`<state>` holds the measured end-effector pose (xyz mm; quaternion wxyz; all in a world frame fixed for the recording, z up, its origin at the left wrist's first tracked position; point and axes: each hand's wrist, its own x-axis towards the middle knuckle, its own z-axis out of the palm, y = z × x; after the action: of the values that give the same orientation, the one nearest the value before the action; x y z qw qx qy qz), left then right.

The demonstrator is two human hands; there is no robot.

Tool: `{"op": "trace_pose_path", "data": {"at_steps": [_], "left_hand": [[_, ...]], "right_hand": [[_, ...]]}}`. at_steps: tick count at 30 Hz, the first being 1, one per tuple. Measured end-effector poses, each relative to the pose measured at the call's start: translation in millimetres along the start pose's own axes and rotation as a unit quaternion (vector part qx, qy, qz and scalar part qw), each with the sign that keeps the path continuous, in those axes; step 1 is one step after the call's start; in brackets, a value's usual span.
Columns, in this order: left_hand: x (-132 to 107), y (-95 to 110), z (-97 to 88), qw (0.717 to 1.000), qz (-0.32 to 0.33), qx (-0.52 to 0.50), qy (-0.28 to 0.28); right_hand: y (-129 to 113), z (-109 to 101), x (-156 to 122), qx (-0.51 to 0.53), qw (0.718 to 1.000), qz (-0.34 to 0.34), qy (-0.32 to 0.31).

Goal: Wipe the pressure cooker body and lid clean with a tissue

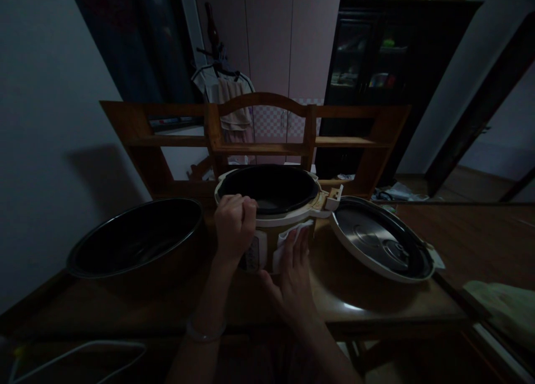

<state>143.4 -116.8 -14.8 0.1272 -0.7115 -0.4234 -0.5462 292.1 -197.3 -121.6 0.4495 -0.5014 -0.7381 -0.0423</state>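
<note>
An electric cooker [267, 221] with its top off and a dark, round inside stands on the wooden desk. At its near left rim is my left hand [234, 223], closed, with the fingers curled over the edge. My right hand [295, 278] presses a folded white cloth [288, 240] flat against the cooker's front, right of the control panel [256, 253]. Whether it is cloth or tissue is hard to tell in the dim light. The round lid [382, 239] lies to the right, its metal inner face up. A wide dark pot [137, 239] sits on the left.
Behind the cooker rises a wooden shelf frame [263, 149] along the desk's [343, 309] back edge. A white wall [37, 122] borders the left side. Clothes [229, 94] hang on a stand beyond, before a pink wardrobe [267, 38] and a dark cabinet [401, 83].
</note>
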Motion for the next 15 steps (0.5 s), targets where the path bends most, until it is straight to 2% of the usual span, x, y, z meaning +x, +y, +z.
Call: {"op": "trace_pose_path", "data": {"at_steps": [8, 15], "left_hand": [[0, -3, 1.6, 1.0, -0.005, 0.003, -0.006], [0, -1, 0.8, 1.0, 0.004, -0.004, 0.0]], "right_hand": [[11, -2, -21, -0.067, 0.992, -0.066, -0.085], [17, -4, -50, -0.069, 0.988, -0.063, -0.12]]}}
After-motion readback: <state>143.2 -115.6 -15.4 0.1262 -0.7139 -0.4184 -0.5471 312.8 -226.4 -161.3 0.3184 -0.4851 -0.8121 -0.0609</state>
